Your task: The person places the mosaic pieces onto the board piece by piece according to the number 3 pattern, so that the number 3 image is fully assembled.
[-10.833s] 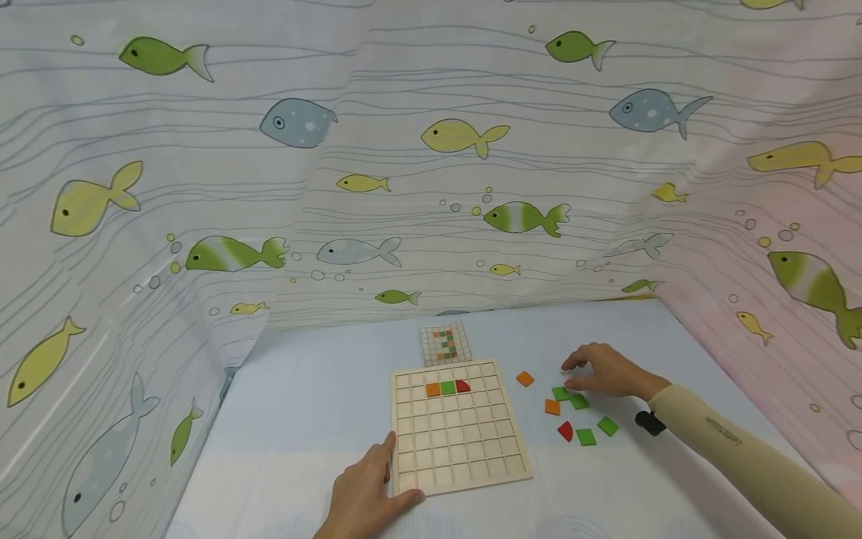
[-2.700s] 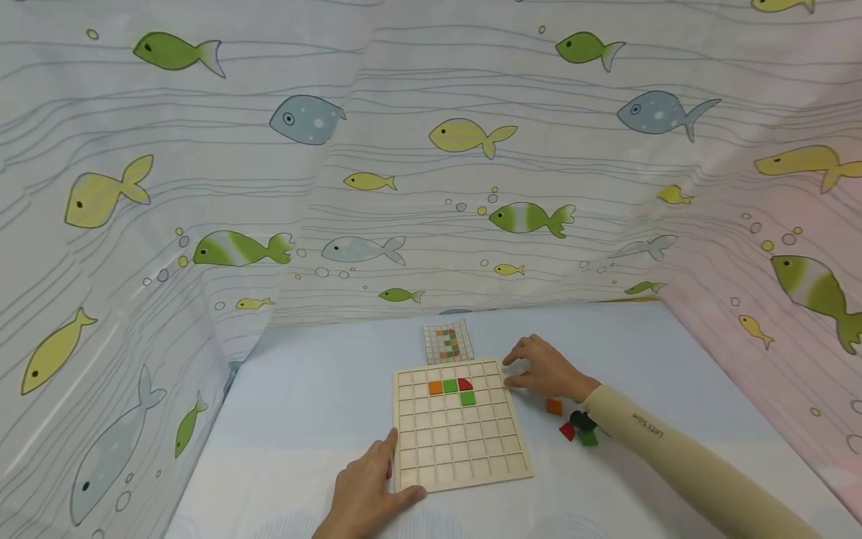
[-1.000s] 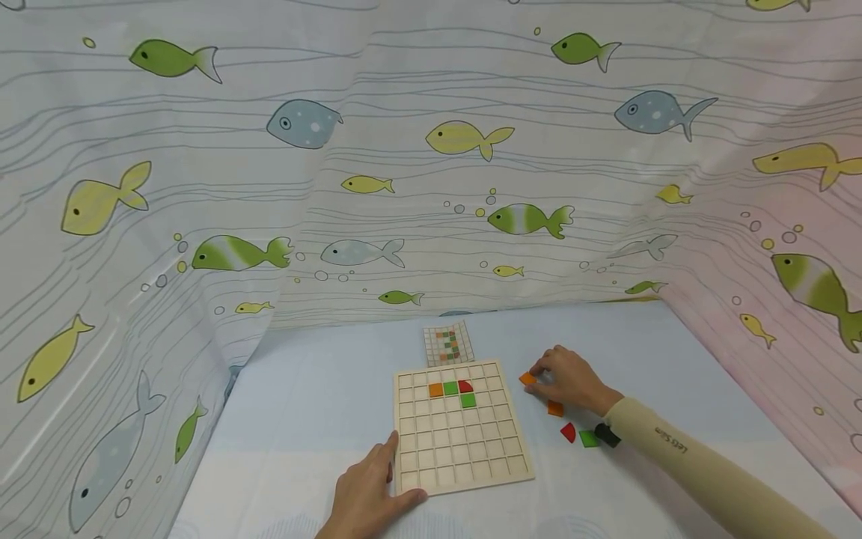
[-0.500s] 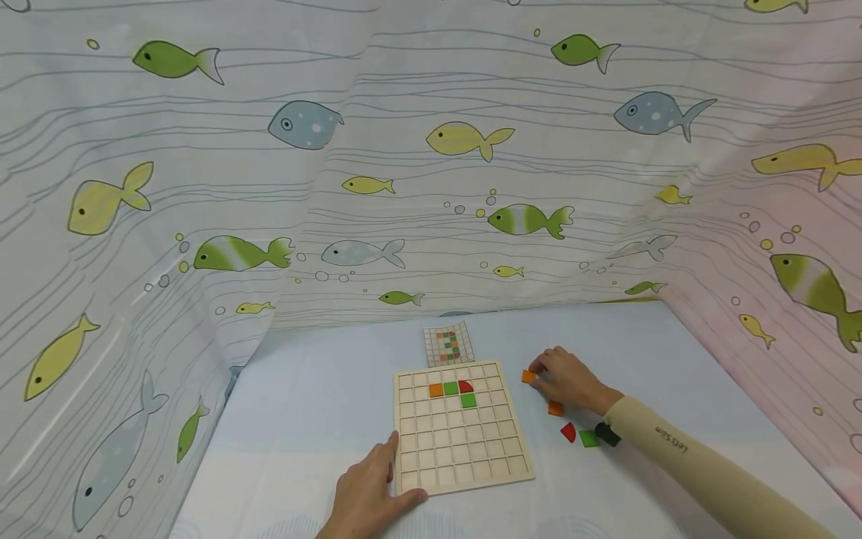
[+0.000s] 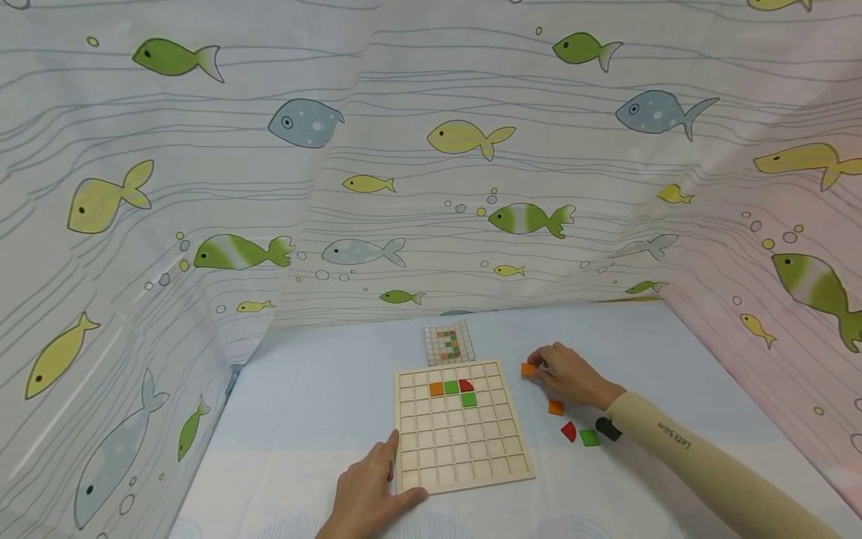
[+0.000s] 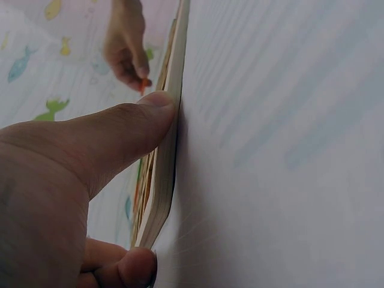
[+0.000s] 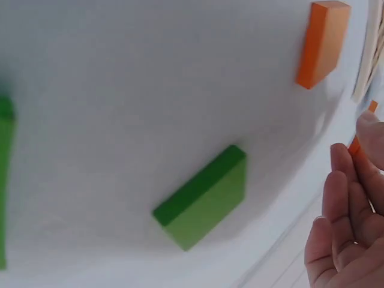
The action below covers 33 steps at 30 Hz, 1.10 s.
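My right hand [image 5: 572,374] pinches an orange square tile [image 5: 528,370] between thumb and fingers, just right of the wooden grid board [image 5: 447,453]. In the right wrist view that tile [image 7: 354,144] shows edge-on. My left hand [image 5: 367,486] holds the board's near left corner, its thumb [image 6: 129,129] along one edge and its fingers round the other. Near the board's far side sit an orange square [image 5: 436,388], a green square [image 5: 451,387] and a red quarter-circle [image 5: 466,385] in a row. Another green square [image 5: 468,400] lies below the red one.
Right of the board lie a loose orange tile [image 5: 555,407], a red quarter-circle tile [image 5: 569,431] and a green tile [image 5: 589,437]. Another green piece [image 7: 3,180] shows at the right wrist view's left edge. A printed pattern card [image 5: 450,343] lies behind the board.
Since the oldest frame, a green square has appeared on the board below the red piece. My right hand has taken the orange tile and lately shifts it slightly away. The left hand stays put.
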Tool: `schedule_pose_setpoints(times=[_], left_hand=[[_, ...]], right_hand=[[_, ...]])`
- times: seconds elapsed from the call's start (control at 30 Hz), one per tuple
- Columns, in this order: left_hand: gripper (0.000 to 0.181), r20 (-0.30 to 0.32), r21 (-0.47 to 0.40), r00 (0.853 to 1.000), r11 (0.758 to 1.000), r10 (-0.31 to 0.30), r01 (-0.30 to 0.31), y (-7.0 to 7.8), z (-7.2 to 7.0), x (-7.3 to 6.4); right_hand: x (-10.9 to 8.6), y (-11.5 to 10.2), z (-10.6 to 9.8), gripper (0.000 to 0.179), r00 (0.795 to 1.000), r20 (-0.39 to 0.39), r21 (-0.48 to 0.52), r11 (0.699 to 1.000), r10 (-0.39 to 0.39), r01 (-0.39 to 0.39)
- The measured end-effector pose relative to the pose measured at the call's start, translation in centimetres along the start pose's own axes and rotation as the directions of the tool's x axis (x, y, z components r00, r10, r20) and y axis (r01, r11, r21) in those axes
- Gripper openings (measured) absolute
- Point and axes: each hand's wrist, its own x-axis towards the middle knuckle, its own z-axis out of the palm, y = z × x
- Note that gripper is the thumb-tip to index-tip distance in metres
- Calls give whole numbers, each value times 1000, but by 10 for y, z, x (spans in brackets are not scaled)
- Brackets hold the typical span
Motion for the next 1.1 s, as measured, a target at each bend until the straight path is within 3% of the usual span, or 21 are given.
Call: schedule_pose_setpoints(times=[0.5, 0.83, 1.1], left_hand=[[111, -10, 0, 1000, 1000, 4, -4, 1, -1, -1], [111, -14, 1, 1000, 1000, 12, -12, 0, 0, -2], [111, -20, 2, 1000, 1000, 19, -18, -1, 0, -1]], right_hand=[[2, -4, -3, 25, 999, -19, 30, 999, -38, 39], [5, -10, -10, 23, 980, -80, -49, 982, -185, 181], [6, -20, -8, 17, 977, -55, -30, 979, -205, 203]])
